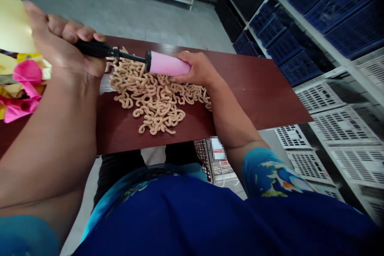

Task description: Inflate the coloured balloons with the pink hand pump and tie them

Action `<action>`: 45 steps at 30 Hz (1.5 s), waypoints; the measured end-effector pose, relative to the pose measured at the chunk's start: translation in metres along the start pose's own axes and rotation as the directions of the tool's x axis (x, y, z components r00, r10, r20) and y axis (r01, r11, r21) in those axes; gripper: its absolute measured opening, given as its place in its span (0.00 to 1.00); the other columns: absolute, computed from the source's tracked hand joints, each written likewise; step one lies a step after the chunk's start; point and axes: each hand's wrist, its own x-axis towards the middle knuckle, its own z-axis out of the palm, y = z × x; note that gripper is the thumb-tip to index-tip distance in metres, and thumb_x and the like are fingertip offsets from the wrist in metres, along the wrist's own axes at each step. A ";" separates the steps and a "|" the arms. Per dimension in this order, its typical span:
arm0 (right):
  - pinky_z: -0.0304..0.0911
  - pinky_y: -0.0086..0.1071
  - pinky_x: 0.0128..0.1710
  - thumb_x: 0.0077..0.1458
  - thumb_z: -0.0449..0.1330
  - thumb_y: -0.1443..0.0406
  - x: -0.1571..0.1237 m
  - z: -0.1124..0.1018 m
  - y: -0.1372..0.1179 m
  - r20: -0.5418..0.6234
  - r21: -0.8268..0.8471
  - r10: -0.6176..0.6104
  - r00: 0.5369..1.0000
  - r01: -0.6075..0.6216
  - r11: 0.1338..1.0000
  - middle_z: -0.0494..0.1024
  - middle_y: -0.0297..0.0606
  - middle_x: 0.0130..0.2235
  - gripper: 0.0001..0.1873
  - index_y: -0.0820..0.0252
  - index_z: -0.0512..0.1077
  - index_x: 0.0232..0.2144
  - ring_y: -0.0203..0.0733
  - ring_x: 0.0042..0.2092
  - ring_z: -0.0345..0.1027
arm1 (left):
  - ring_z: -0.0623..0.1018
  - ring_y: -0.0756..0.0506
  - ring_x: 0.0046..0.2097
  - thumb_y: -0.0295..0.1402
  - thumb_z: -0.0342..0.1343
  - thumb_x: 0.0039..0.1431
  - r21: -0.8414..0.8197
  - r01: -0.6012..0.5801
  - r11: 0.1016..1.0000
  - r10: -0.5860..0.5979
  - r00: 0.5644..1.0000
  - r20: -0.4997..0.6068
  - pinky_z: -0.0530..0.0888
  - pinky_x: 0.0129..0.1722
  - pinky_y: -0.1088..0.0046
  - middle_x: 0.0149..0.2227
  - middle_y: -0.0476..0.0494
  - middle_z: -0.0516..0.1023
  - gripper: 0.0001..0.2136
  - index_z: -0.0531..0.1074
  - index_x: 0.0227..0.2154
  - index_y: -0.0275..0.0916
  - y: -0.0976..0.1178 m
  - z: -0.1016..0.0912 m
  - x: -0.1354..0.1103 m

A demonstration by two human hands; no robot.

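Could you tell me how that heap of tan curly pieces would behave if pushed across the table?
The heap of tan curly pieces is loose, with stragglers at its edges, so it would probably spread rather than slide as one. The pieces look thin and curled, so likely light and bendy. The table looks smooth, so they may skid.

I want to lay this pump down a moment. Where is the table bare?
The widest bare patch of table lies right of the right hand gripping the pump, out to the right edge. A narrower strip runs along the near edge, before the tan curly pile. The left end is crowded: pink and yellow balloons and the left hand.
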 end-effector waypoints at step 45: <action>0.55 0.31 0.33 0.45 0.56 0.58 0.010 0.007 -0.032 -0.154 -0.039 0.143 0.978 -0.151 0.988 0.74 0.40 0.38 0.18 0.58 0.63 0.40 0.44 0.38 0.68 | 0.58 0.52 0.17 0.45 0.46 0.56 -0.136 0.166 0.977 -0.130 0.961 0.243 0.62 0.22 0.72 0.14 0.54 0.44 0.24 0.40 0.16 0.38 -0.003 0.024 -0.001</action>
